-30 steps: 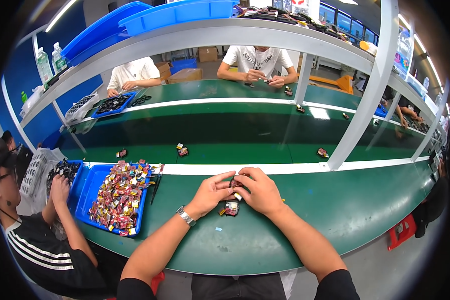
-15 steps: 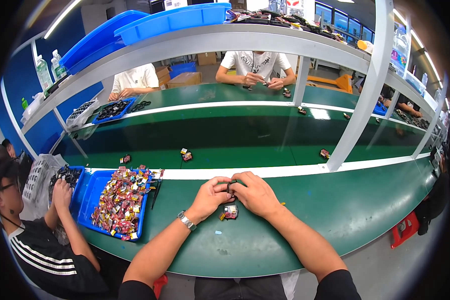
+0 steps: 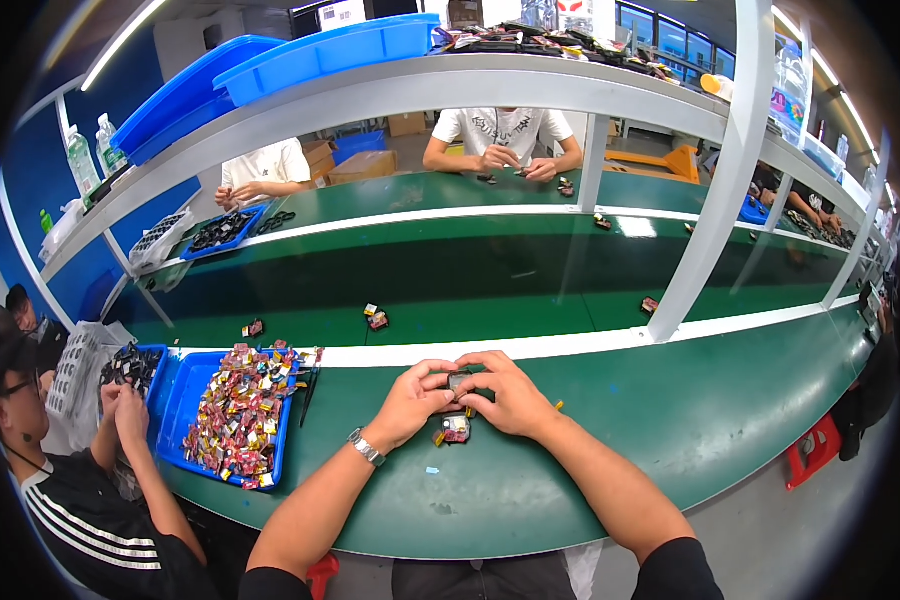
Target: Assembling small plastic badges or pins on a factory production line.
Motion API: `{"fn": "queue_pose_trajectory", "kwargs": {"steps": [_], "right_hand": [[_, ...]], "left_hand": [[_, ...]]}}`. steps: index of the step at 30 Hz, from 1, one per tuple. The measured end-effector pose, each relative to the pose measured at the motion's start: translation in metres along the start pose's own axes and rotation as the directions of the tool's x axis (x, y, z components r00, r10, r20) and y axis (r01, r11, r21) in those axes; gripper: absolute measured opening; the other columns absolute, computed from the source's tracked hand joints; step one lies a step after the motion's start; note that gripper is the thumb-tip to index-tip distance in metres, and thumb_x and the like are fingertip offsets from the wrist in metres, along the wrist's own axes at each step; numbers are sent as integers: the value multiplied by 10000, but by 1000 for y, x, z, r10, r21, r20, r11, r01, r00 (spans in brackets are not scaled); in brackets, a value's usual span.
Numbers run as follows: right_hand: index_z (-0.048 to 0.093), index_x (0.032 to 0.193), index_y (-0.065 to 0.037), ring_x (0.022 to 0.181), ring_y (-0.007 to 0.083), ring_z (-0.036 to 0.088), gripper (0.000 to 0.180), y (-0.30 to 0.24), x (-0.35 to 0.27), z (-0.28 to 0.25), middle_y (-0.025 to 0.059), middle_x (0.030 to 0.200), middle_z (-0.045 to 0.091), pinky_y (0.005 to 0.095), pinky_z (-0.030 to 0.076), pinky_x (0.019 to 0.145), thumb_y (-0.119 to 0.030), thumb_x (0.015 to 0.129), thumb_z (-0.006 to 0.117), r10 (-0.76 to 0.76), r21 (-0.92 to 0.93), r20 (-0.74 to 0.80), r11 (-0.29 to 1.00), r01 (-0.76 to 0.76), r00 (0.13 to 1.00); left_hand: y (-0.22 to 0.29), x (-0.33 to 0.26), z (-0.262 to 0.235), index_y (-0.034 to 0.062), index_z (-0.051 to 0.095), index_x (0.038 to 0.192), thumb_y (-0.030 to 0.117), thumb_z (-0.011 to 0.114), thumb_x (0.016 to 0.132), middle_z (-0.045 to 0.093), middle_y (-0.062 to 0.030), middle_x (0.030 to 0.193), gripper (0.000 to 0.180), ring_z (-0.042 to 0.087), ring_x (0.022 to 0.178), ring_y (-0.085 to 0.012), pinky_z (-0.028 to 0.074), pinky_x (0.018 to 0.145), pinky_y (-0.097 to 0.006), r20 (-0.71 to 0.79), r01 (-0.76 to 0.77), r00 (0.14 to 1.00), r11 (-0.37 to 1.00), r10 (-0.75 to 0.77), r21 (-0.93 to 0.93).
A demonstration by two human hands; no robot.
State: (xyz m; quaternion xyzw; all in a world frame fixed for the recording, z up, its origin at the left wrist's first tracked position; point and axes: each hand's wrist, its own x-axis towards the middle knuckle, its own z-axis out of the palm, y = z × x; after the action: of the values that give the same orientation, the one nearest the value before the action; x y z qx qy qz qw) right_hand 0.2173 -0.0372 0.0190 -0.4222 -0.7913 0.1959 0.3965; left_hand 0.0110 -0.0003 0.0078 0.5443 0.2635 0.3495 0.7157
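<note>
A small dark rectangular part [image 3: 458, 381] with a greyish face is held between the fingertips of both my hands, low over the green bench. My left hand [image 3: 412, 402], with a metal watch on its wrist, grips it from the left, fingers curled. From the other side my right hand [image 3: 515, 396] closes thumb and fingers on it. What kind of part it is cannot be made out; fingers cover its edges. Just below on the bench lies a small electronic assembly [image 3: 455, 430], red and black with a pale face and a yellow tab.
To the left stands a blue tray [image 3: 175, 425] heaped with similar assemblies; black tweezers [image 3: 310, 385] lie beside it. A white divider strip [image 3: 390, 355] crosses behind my hands, with an upright post [image 3: 715, 190] at right. A co-worker [image 3: 90, 500] sits at left, others sit across.
The dark part has turned in my fingers, so a greyish face shows where it looked narrow before. The whole view has shifted slightly. The co-worker's hands at left have come lower.
</note>
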Motion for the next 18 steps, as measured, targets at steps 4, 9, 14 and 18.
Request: {"fn": "queue_pose_trajectory", "kwargs": {"steps": [4, 9, 14, 18], "right_hand": [[708, 909, -80, 1197, 274, 512, 90, -2, -2, 2, 67, 1230, 585, 388, 460, 983, -119, 829, 698, -13, 1, -40, 1000, 13, 999], [716, 914, -79, 1196, 276, 517, 101, -8, -3, 10, 72, 1237, 598, 385, 449, 996, -125, 824, 716, 48, -11, -122, 999, -50, 991], [722, 920, -76, 1158, 270, 538, 112, -7, -4, 13, 61, 1204, 612, 378, 473, 960, -114, 815, 714, 41, -8, -167, 999, -43, 985], [735, 932, -71, 1135, 271, 546, 138, -6, -3, 19, 51, 1183, 621, 376, 488, 936, -104, 800, 716, 37, 2, -211, 999, -38, 977]], "left_hand": [[0, -1, 1, 30, 468, 1278, -53, 523, 938, 612, -121, 1224, 354, 630, 1079, -172, 553, 926, -318, 4, 4, 1000, 1000, -4, 6], [-1, -2, 2, 36, 470, 1276, -12, 518, 963, 617, -120, 1219, 321, 628, 1086, -174, 550, 924, -330, 1, 9, 1000, 1000, -9, 20], [-3, 0, -2, 42, 476, 1272, 58, 543, 983, 623, -123, 1213, 297, 631, 1087, -187, 547, 921, -340, 3, 11, 1000, 1000, -11, -18], [-2, 0, -2, 45, 488, 1256, 96, 560, 986, 637, -122, 1194, 284, 632, 1091, -190, 550, 915, -343, -21, 7, 1000, 1000, -7, -15]]}}
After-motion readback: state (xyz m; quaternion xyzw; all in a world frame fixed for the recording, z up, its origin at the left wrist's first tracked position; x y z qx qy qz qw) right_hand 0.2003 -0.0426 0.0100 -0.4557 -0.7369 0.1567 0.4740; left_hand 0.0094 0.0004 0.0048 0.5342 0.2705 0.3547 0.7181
